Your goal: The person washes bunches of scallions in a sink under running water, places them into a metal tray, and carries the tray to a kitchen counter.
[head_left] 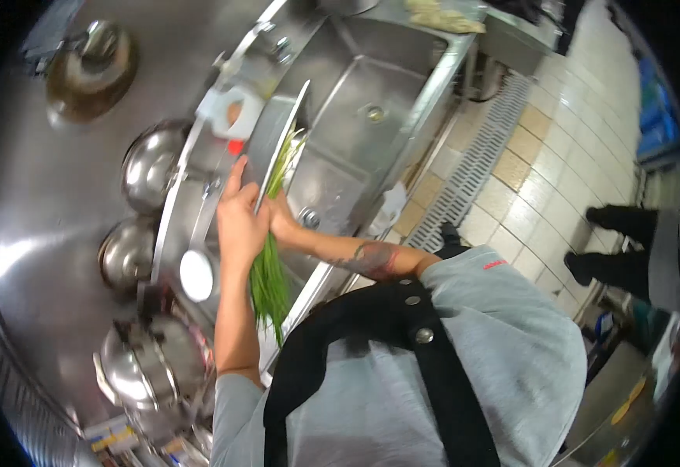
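Observation:
A long bunch of green onions (pixel 270 284) hangs across the middle of the view, white root ends up, green leaves down. My right hand (pixel 280 219) is closed around its middle, partly hidden behind my left hand. Closed at the lower end of a wide grey metal piece with a bright straight edge (pixel 274 124) is my left hand (pixel 242 214), its index finger stretched out. The grey piece stands tilted beside the root ends; its exact kind is unclear.
A steel sink (pixel 340 128) with drains lies beyond my hands. Steel bowls (pixel 153 167) and a lidded pot (pixel 141 362) stand at left, near a white round container (pixel 196 275). A floor grate (pixel 476 148) runs at right. Another person's legs (pixel 628 268) show at far right.

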Demonstrator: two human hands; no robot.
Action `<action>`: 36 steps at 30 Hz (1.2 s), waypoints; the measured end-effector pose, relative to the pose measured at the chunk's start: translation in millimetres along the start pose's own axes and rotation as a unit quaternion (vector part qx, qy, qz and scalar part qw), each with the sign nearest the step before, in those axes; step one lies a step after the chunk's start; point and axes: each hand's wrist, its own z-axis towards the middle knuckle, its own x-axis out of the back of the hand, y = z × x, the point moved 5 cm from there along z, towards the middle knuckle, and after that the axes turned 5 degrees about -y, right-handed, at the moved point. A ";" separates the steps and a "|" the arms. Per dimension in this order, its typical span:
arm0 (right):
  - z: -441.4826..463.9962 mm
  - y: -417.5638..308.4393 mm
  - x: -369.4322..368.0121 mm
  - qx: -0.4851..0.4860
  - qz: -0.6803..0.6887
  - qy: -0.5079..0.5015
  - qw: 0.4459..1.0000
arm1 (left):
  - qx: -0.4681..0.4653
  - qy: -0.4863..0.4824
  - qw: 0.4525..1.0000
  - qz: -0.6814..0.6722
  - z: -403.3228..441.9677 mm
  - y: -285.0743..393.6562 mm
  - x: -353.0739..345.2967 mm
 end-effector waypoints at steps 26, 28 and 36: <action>-97.6 -582.8 188.1 0.434 -0.182 0.145 0.870 | -0.510 -0.056 0.820 -0.253 205.7 488.0 -156.1; -107.8 -611.3 210.2 0.453 -0.167 0.158 0.861 | -0.527 -0.081 0.798 -0.280 213.6 518.3 -169.7; -131.3 -696.8 247.6 0.491 -0.153 0.250 0.821 | -0.560 -0.122 0.756 -0.316 253.2 606.9 -220.4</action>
